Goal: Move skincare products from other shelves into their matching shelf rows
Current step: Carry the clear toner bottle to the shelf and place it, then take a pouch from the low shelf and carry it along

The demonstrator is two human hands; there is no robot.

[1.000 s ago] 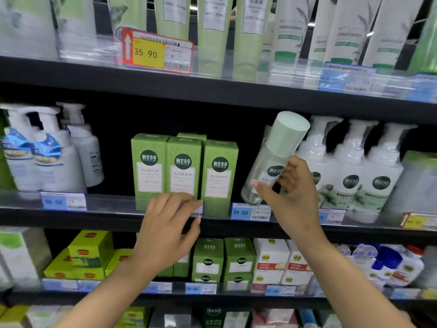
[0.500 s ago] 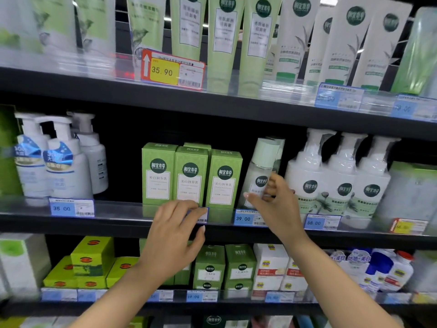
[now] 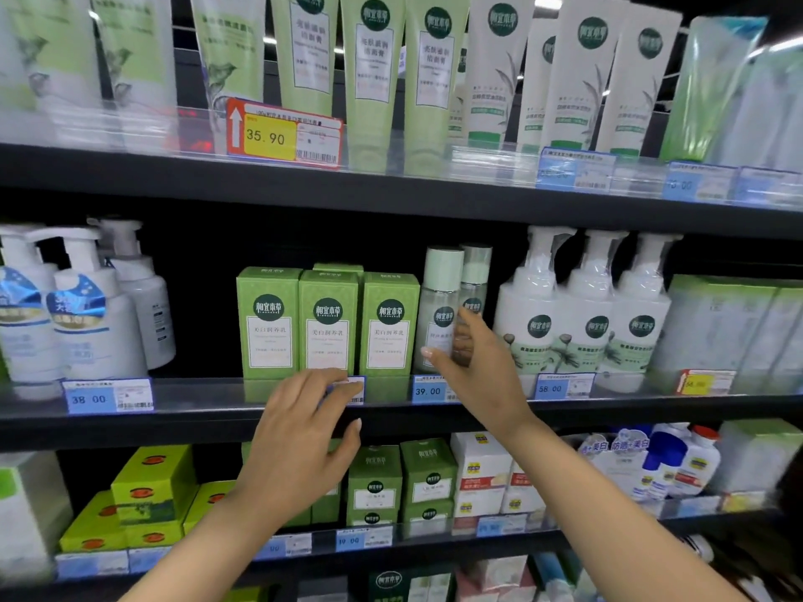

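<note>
A clear bottle with a pale green cap stands upright on the middle shelf, right of three green boxes. A second matching bottle stands just behind and to its right. My right hand is in front of both bottles, fingers loosely spread, with the index fingertip at the front bottle's lower part and no grip on it. My left hand hovers open before the shelf edge below the green boxes, holding nothing.
White pump bottles with green logos stand right of the clear bottles, and blue-labelled pump bottles stand at the left. Green and white tubes fill the upper shelf. Small green and white boxes crowd the lower shelf.
My right hand carried the tilted clear bottle down to the middle shelf, stood it upright beside the green boxes and loosened its fingers. The view rose slightly. My left hand barely moved.
</note>
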